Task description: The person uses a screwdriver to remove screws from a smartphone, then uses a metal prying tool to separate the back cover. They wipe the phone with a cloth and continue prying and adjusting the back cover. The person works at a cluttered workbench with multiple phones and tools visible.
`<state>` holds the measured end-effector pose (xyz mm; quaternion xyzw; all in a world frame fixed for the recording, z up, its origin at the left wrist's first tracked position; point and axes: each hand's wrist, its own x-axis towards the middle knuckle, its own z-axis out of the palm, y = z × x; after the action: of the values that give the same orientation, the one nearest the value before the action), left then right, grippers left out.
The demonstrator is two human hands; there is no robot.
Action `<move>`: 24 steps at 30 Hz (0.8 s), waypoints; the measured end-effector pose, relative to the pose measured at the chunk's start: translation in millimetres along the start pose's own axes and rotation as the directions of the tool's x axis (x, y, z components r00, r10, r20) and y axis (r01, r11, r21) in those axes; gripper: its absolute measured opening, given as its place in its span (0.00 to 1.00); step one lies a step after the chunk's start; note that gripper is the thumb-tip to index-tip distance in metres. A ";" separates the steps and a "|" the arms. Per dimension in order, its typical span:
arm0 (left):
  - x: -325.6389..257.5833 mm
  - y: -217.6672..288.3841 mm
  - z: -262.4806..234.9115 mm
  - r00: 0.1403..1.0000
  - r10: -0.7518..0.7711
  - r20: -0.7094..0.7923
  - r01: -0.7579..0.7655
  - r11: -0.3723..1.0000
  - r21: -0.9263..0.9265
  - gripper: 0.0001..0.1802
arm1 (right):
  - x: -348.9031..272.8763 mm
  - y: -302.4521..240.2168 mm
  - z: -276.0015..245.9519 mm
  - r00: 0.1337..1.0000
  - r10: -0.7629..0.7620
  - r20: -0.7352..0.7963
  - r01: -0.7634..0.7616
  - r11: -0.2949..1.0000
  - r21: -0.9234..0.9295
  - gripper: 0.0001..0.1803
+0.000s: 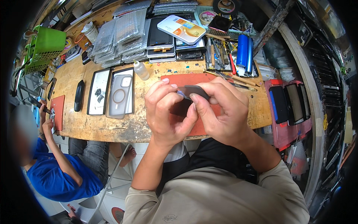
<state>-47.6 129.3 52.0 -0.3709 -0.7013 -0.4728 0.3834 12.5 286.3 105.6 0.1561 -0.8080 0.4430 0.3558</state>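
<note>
Evidently this is two-handed work, judged by fingertip feel. A thin, dark, flat piece with a rounded corner [197,90] is held up at the centre of the dial, above a rectangular orange-red mat [198,128]. The right hand [226,110] pinches its right end, thumb on the near side, forefinger behind. The left hand [164,110] has its fingers curled in at the piece's left end, apparently gripping it; how far they reach behind cannot be told.

To handle it well, I would hold the pinch near the edges, match the pressure of both thumbs, and work in small, even moves, since so thin a piece could bend or slip. Holding it low over the mat would soften a drop.

Seen from the hands, a translucent grey phone case with a ring [115,106] lies at nine o'clock, a clear squeeze bottle with a narrow tip [141,71] stands at ten, and two shiny blue cylinders [242,54] sit between one and two.
</note>
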 end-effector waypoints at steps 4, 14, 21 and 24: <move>2.7 0.2 -1.3 0.998 0.065 0.022 -0.066 0.997 0.046 0.21 | -2.4 0.7 2.2 0.999 0.013 -0.047 -0.010 0.999 0.045 0.12; 8.0 -2.1 -1.0 0.988 0.140 0.066 -0.145 0.986 0.086 0.18 | -17.4 2.7 9.1 0.988 0.118 -0.102 -0.096 0.975 0.203 0.10; 9.6 1.4 -6.0 0.982 0.115 0.148 -0.126 0.990 0.069 0.17 | -13.0 66.2 -0.8 0.937 0.341 -0.076 -0.339 0.940 0.039 0.12; 7.4 4.1 -10.7 0.981 0.099 0.169 -0.111 0.992 0.066 0.17 | 4.2 111.4 -12.4 0.871 0.487 0.062 -0.461 0.855 -0.238 0.16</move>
<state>-45.2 121.6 62.9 -0.4309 -0.7275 -0.3928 0.3617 -48.2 359.1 45.6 -0.0612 -0.8845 0.4165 0.2010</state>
